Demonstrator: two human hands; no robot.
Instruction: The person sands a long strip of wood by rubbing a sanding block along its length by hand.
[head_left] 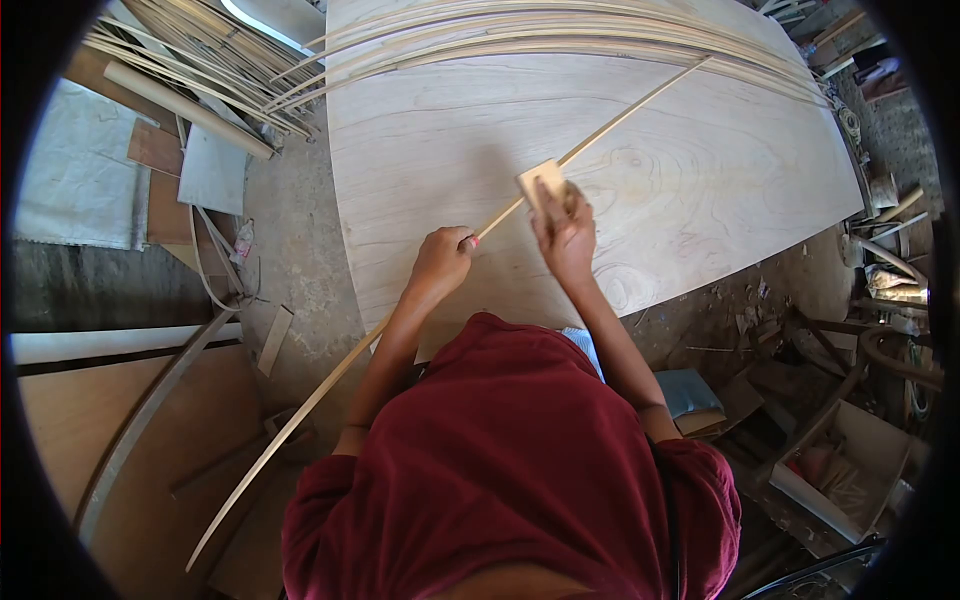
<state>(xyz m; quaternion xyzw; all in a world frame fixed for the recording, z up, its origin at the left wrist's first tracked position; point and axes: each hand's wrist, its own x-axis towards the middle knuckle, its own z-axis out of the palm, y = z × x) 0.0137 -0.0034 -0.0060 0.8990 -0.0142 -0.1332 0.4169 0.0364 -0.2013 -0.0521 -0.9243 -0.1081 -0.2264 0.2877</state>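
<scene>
A long thin wooden strip [628, 115] runs diagonally across the plywood-topped table [420, 150], its near part reaching past the edge to the lower left. My left hand [440, 262] is closed around the strip near the table's front edge, with a small red spot at the thumb tip. Farther along, my right hand [566, 232] grips a tan rectangular sanding block [541, 183], which lies over the strip. Fingers rest on top of the block; its underside is hidden.
Several similar strips [560, 45] lie along the table's far side. More strips [200, 55] and a cardboard tube [185, 108] are at the upper left. On the right stand an open box [840, 465] and scattered wood pieces. A curved board [150, 410] is at the left.
</scene>
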